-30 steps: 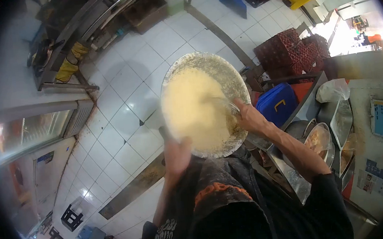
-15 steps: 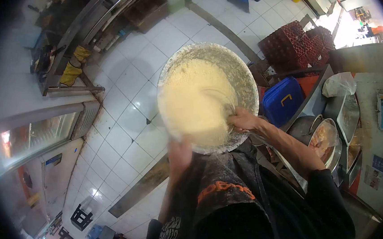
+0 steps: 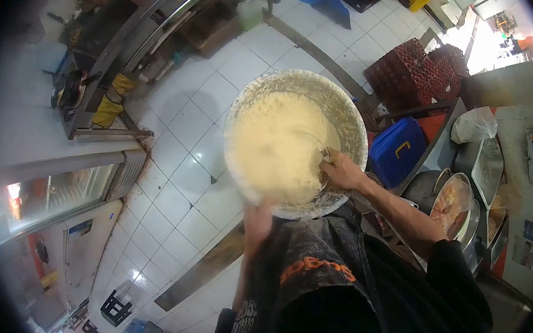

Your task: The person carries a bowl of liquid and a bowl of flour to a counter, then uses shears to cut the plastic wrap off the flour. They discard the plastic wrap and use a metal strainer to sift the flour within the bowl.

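Note:
A large metal basin (image 3: 360,135), its inside wall crusted with flour, sits in front of my apron. Pale yellow flour (image 3: 277,137) fills most of it, smeared by motion on the left. My left hand (image 3: 259,218) is closed on the near-left rim, its fingers blurred. Inside the right part of the basin, my right hand (image 3: 342,170) has its fingers curled around the edge of a round, thin-rimmed utensil (image 3: 322,138). That utensil lies partly in the flour, so its exact kind is hard to make out.
To the right are a blue lidded box (image 3: 397,150), a metal pot (image 3: 428,186) and a bowl of raw meat (image 3: 454,205). Red crates (image 3: 406,74) stand farther back. A glass-fronted fridge (image 3: 62,192) and a metal table (image 3: 137,36) are on the left, over a tiled floor (image 3: 176,136).
The basin and both hands appear slightly lower and farther right, along with the whole view. The flour's surface has shifted, and both hands keep their holds.

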The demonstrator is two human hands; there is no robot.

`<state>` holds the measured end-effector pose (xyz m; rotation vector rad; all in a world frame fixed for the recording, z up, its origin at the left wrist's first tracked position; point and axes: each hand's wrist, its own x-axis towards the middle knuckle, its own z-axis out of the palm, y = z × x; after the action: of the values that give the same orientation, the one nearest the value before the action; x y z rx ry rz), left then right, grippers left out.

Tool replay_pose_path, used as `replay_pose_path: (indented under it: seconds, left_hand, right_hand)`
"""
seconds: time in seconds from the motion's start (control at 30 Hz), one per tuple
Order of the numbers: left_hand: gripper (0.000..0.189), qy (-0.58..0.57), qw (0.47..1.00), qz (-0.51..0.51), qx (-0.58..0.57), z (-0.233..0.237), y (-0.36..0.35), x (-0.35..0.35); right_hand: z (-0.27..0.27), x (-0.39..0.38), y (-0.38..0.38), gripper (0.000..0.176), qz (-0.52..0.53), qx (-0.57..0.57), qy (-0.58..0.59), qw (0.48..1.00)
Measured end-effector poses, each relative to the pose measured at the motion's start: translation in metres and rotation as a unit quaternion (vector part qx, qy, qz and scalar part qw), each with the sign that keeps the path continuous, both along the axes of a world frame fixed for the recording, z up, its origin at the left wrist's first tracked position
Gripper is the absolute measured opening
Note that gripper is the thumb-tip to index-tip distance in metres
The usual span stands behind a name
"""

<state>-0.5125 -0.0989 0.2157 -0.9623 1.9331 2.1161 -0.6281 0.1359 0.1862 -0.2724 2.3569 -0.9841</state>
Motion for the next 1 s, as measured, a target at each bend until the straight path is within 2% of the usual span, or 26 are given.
replay_pose_path:
  seconds: [0.07,0.13,0.17,0.27,0.4,0.47,0.53,0.6,0.67,0.77,0.87,1.0]
  left_hand:
    - [0.043,0.007,1.000,0.006,0.020,0.012,0.005,-0.003]
    - [0.046,0.013,1.000,-0.001,0.006,0.014,0.005,-0.004]
    - [0.048,0.017,1.000,-0.010,-0.006,0.016,0.004,-0.004]
    - [0.052,-0.019,1.000,-0.008,0.016,0.017,0.003,-0.004]
    - [0.052,-0.023,1.000,0.007,0.017,0.007,0.003,0.001]
    - [0.033,-0.023,0.999,0.019,-0.010,0.011,0.008,0.001]
    - [0.031,-0.001,1.000,0.020,0.002,0.009,0.009,0.001]
    - [0.030,0.018,0.999,0.022,0.014,0.006,0.006,0.003]
    - [0.048,0.001,0.999,0.003,0.039,0.003,0.003,0.003]
    - [0.046,0.007,0.999,0.011,0.046,0.007,0.004,0.001]
    - [0.047,0.025,0.999,-0.001,0.026,0.001,0.002,0.003]
    - [0.048,0.015,0.999,-0.003,0.038,0.004,0.001,0.003]
  right_hand:
    - [0.003,-0.004,0.001,0.034,0.008,-0.012,0.028,1.000]
    - [0.033,-0.012,-0.006,0.032,-0.058,-0.089,-0.143,0.984]
    - [0.036,-0.014,-0.006,0.032,-0.058,-0.090,-0.143,0.984]
    - [0.044,-0.020,-0.001,0.031,-0.043,-0.098,-0.126,0.986]
    - [0.051,-0.022,0.008,0.029,-0.042,-0.071,-0.036,0.996]
    - [0.046,-0.012,0.016,0.030,-0.057,-0.072,-0.006,0.996]
    - [0.034,-0.003,0.020,0.029,-0.113,-0.074,0.023,0.991]
    - [0.043,0.000,0.017,0.028,-0.119,-0.098,0.016,0.988]
    - [0.050,0.002,0.013,0.027,-0.128,-0.121,0.009,0.984]
    - [0.056,0.004,0.010,0.027,-0.155,-0.091,0.025,0.983]
    - [0.062,0.003,0.007,0.030,-0.160,-0.123,0.043,0.979]
    - [0.075,0.002,0.003,0.034,-0.188,-0.114,0.009,0.976]
